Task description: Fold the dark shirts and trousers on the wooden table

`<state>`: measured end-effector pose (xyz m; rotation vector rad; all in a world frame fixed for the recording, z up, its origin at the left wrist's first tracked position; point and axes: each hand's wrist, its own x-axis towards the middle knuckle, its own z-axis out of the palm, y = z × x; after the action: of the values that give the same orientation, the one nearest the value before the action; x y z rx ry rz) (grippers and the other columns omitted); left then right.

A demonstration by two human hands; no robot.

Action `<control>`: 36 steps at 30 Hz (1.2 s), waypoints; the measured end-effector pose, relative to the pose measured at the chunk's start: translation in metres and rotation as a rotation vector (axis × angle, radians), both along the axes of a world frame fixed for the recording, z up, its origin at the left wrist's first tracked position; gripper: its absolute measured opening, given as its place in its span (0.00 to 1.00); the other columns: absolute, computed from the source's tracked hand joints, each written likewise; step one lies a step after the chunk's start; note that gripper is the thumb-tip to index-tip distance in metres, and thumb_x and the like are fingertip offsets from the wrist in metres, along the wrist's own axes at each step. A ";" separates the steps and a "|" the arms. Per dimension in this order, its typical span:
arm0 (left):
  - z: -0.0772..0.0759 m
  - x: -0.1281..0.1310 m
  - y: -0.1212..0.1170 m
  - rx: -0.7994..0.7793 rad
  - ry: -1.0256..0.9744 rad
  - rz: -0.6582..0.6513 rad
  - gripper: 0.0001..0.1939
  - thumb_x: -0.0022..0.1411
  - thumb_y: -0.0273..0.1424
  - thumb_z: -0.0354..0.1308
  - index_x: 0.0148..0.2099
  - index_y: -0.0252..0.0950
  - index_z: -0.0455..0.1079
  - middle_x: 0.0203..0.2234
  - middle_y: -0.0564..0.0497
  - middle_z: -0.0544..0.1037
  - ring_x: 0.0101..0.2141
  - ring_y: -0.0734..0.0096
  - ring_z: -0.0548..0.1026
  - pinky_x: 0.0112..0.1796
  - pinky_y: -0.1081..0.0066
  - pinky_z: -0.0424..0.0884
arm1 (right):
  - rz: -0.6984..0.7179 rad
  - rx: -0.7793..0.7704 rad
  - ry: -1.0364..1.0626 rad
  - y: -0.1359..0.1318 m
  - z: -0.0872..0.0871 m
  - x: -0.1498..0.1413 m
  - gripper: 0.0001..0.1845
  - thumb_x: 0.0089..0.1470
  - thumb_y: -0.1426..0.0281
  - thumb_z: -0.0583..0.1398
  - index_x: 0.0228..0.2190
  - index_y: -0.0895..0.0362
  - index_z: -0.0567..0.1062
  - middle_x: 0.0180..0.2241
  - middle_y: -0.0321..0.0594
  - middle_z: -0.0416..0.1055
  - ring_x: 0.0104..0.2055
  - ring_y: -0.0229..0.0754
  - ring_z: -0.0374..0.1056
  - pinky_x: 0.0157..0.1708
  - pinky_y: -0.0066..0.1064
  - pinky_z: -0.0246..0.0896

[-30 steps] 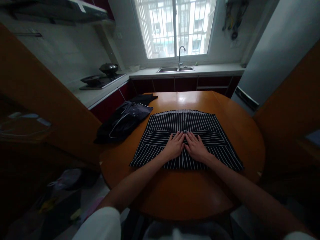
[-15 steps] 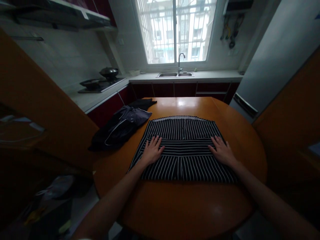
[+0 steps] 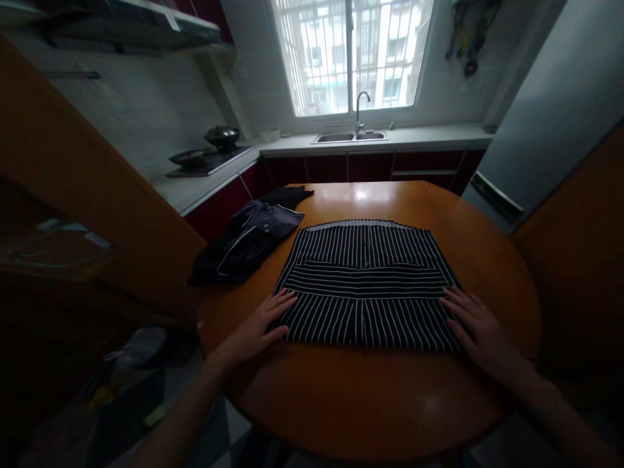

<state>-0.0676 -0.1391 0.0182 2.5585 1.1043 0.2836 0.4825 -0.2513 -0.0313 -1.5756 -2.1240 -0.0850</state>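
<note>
A black garment with white stripes [image 3: 361, 283] lies folded flat on the wooden table [image 3: 370, 396]. Its stripes run crosswise in a middle band and lengthwise above and below; small buttons show along the centre. At its lower left edge is my left hand [image 3: 260, 328], fingers outstretched, the tips over the cloth. My right hand [image 3: 482, 328] is at the right edge, likewise spread, with its fingertips at the fabric. Neither hand grips anything. Whether the fingertips press on the cloth is hard to tell.
A dark garment with white piping [image 3: 251, 234] lies crumpled over the table's left edge. Beyond the table are a counter with a sink [image 3: 353, 137] and a stove with a lidded pan [image 3: 221, 135]. A fridge [image 3: 541, 110] stands at right.
Both hands have moved outward and nearer to me, from flat on the middle band to the garment's side edges. The view has shifted slightly; the garment keeps its shape.
</note>
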 end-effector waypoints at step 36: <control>0.047 -0.038 -0.036 -0.063 -0.132 -0.015 0.17 0.67 0.30 0.54 0.54 0.43 0.79 0.48 0.48 0.83 0.48 0.60 0.81 0.51 0.63 0.77 | 0.112 -0.285 0.231 -0.063 0.043 0.058 0.21 0.60 0.69 0.57 0.51 0.45 0.81 0.55 0.41 0.76 0.55 0.54 0.74 0.52 0.46 0.74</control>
<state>-0.1061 -0.1749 0.0653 2.4533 1.0294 0.4009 0.5409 -0.3142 0.0113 -1.5296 -2.1027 0.4336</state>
